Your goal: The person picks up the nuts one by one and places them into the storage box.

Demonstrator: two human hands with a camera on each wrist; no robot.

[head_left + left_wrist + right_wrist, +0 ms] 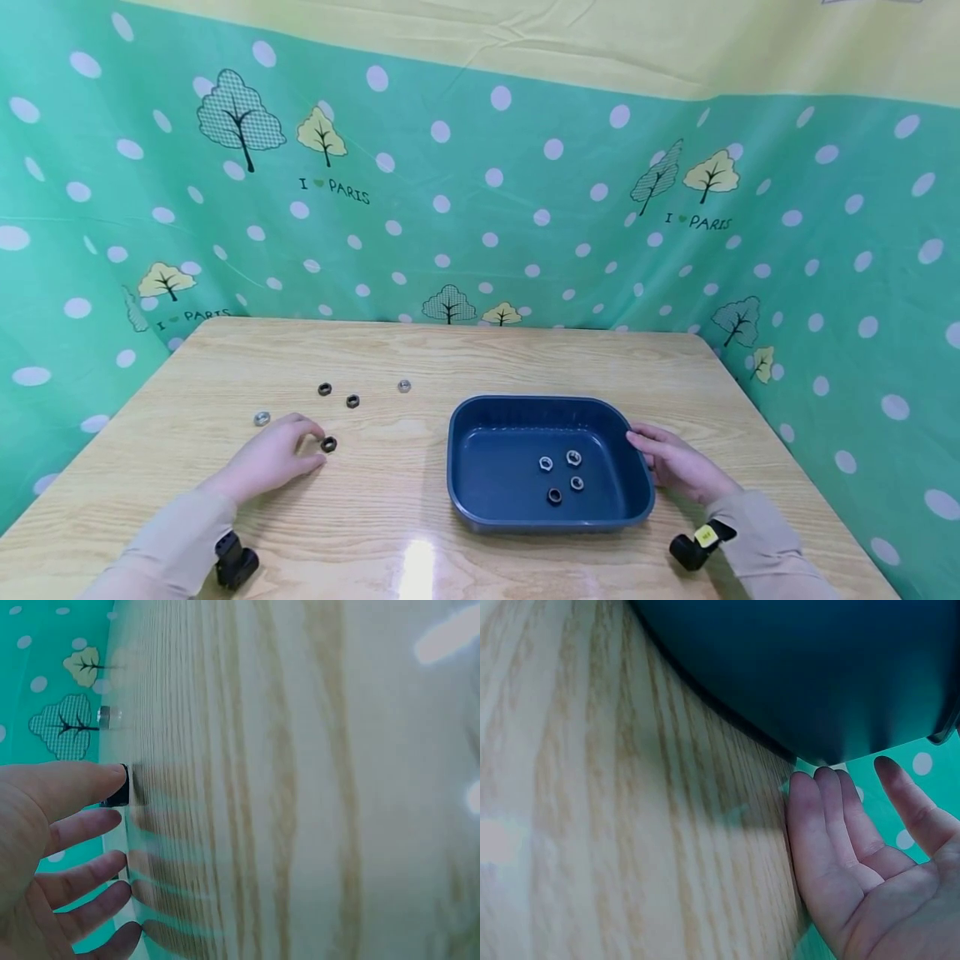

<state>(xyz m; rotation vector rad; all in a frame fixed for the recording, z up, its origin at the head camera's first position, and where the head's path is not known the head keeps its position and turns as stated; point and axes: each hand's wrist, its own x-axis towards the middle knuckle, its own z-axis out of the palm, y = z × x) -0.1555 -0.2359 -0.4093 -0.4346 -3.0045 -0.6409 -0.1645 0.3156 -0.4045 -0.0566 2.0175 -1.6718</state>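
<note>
My left hand (273, 454) is over the left part of the table, thumb and fingers spread apart around a dark hex nut (328, 444). In the left wrist view the thumb (75, 787) partly covers that nut (116, 796); no pinch on it shows. My right hand (678, 467) is at the right end of a dark blue tray (551, 527). Its fingertips lie against the tray's outer wall in the head view. The right wrist view shows the fingers (810, 817) fairly straight beside the wall. Silver nuts (573, 457) and a dark nut (554, 497) lie inside the tray.
Two dark nuts (325, 389) (352, 402) lie beyond my left hand. One silver nut (262, 418) is to its left, another silver nut (404, 386) farther right. A dotted green curtain (442, 200) hangs behind the wooden table (405, 500).
</note>
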